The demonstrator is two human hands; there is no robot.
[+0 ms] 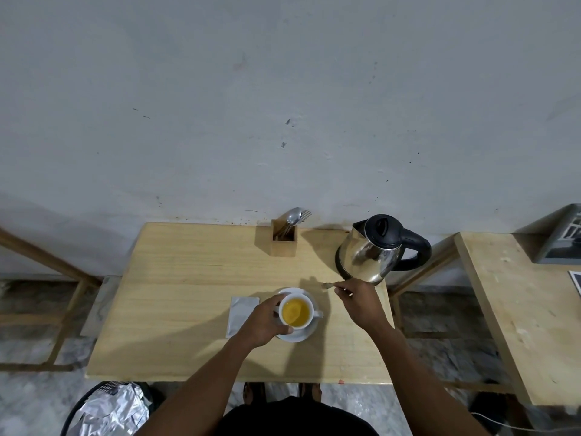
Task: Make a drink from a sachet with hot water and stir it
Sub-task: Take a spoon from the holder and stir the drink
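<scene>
A white cup (pixel 311 309) full of yellow-orange drink stands on a white saucer (pixel 303 335) near the middle of the wooden table (pixel 188 294). My left hand (pixel 265 322) wraps around the cup's left side. My right hand (pixel 361 302) is to the right of the cup and pinches a small metal spoon (pixel 328 285), whose bowl points left above the table, clear of the drink. A silvery sachet (pixel 240 314) lies flat just left of the saucer, partly under my left hand.
A steel kettle (pixel 374 250) with black lid and handle stands at the back right. A wooden holder (pixel 284 237) with cutlery sits at the back by the wall. A second table (pixel 518 309) is to the right. A bin (pixel 110 410) with foil wrappers is on the floor at lower left.
</scene>
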